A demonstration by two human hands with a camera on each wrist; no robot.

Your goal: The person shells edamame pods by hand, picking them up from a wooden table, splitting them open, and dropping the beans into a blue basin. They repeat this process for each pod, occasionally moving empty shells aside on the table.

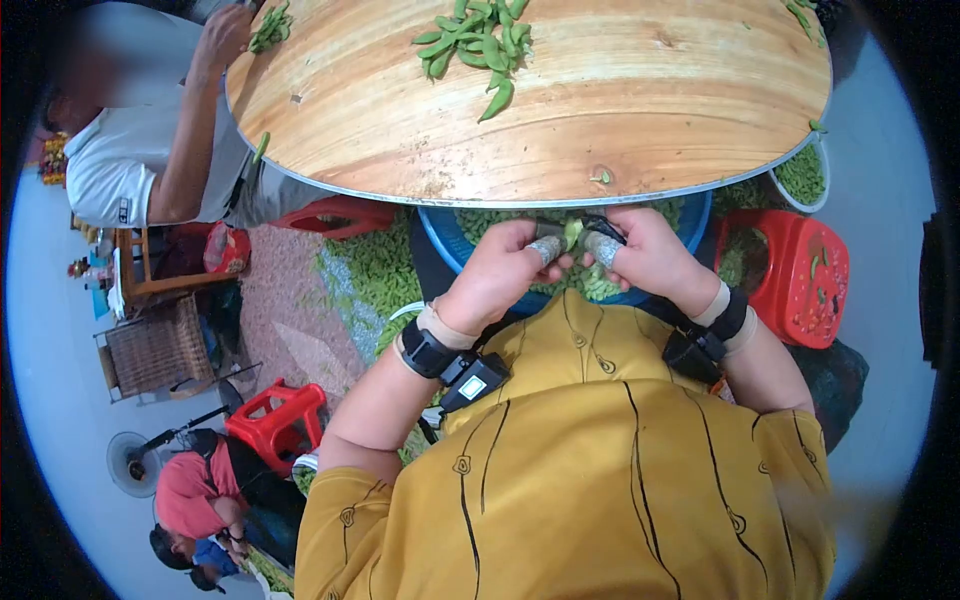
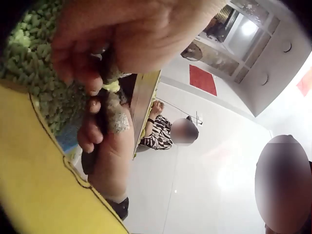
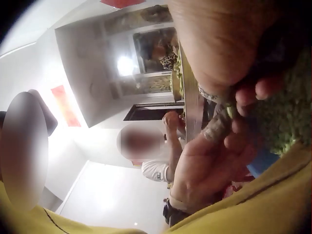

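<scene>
Both thumbs are wrapped in greyish tape. Between them, over a blue basin (image 1: pixel 437 238), is a small green bean pod (image 1: pixel 573 233). My left hand (image 1: pixel 497 268) pinches one side of it with curled fingers, and my right hand (image 1: pixel 655 258) grips the other side. In the left wrist view, a pale green bit of the pod (image 2: pixel 113 87) shows between the two taped thumbs. Shelled green beans (image 2: pixel 29 63) fill the basin under the hands. Fingers hide most of the pod.
A round wooden table (image 1: pixel 600 130) stands just ahead, its edge close over the basin, with a heap of pods (image 1: pixel 475 42). On the right are a red stool (image 1: pixel 815 280) and a white bowl of beans (image 1: pixel 802 178). A person in white (image 1: pixel 140 150) sits at left; pods cover the floor.
</scene>
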